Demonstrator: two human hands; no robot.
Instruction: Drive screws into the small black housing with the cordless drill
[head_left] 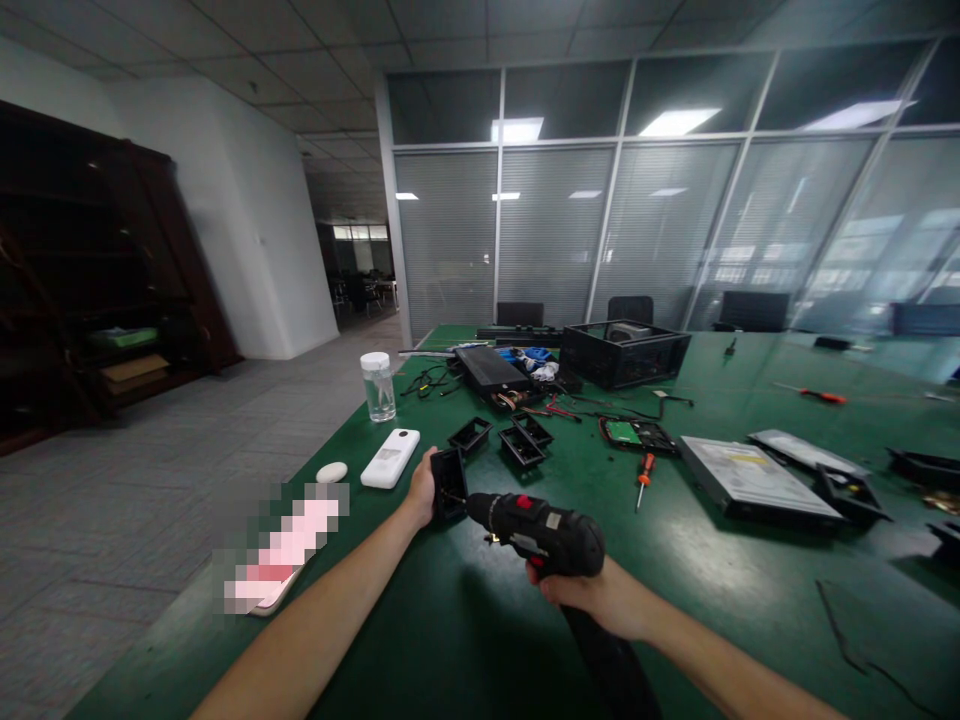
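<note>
My right hand point(592, 595) is wrapped round the handle of a black cordless drill point(551, 532) with red details. Its chuck points left, and the bit reaches into a black plastic frame point(450, 480). That frame is tilted up on edge above the green table, with my left hand point(424, 488) closed on its left side. Whether the bit touches a screw is too small to tell. Just beyond lie more black frames of the same kind, one point(470, 435) at the left and another point(521, 447) beside it.
A lidded clear jar point(379, 388), a white power bank point(390, 458) and a blurred-out pink item point(281, 560) line the left edge. An orange screwdriver point(643, 480), a circuit board point(636, 433) and a silver optical drive point(754, 480) lie right. A black case point(626, 355) stands behind.
</note>
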